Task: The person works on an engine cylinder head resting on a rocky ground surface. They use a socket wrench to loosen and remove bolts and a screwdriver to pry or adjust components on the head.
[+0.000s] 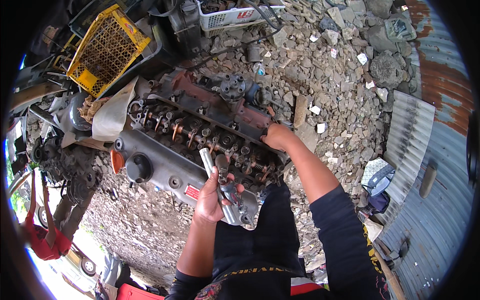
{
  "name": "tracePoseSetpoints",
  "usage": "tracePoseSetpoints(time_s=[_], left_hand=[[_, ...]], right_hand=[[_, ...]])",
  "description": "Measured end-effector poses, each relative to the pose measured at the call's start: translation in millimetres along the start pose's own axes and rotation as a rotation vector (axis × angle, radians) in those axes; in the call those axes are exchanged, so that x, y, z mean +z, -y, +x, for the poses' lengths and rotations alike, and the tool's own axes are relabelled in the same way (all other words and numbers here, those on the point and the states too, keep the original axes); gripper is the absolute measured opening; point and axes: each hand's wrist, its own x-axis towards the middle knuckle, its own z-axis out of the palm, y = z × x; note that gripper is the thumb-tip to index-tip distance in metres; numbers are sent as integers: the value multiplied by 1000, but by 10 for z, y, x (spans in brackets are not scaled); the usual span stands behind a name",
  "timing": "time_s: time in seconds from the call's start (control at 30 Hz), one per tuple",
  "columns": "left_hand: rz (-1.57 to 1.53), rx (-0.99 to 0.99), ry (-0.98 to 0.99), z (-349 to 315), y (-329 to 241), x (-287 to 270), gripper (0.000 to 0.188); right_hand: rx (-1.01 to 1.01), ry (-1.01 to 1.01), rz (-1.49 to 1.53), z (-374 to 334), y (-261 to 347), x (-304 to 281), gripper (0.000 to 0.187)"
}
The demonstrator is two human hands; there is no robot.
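Note:
An engine [215,131] lies in front of me, its rocker shaft [186,132] and several rocker arms exposed. Along its near side is a grey valve cover [162,156] with a black round cap [139,168]. My left hand [210,201] is closed around a silver metal tube [206,161] and a dark jointed metal tool [221,163], both held above the cover's right end. At the engine's far right edge, my right hand [278,137] has its fingers curled down against the reddish-brown side; whatever they grip is hidden. A round distributor-like part [232,87] stands farther back.
Rubble [335,100] covers the ground. Back left are a yellow crate [76,64] and a white basket [215,21]. Corrugated metal sheeting [435,200] runs along the right. Other greasy machine parts [80,182] lie at left, where a person in red [47,240] works.

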Motion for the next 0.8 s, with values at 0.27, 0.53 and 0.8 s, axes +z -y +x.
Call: tracePoseSetpoints(time_s=[0.27, 0.53, 0.8], left_hand=[[-66, 18, -10, -7, 9, 14, 57], [-95, 35, -34, 102, 57, 80, 62], [-78, 40, -8, 193, 44, 49, 65]], right_hand=[[149, 215, 313, -33, -36, -160, 41], [-112, 135, 30, -10, -12, -210, 42], [-193, 61, 34, 73, -98, -34, 39]])
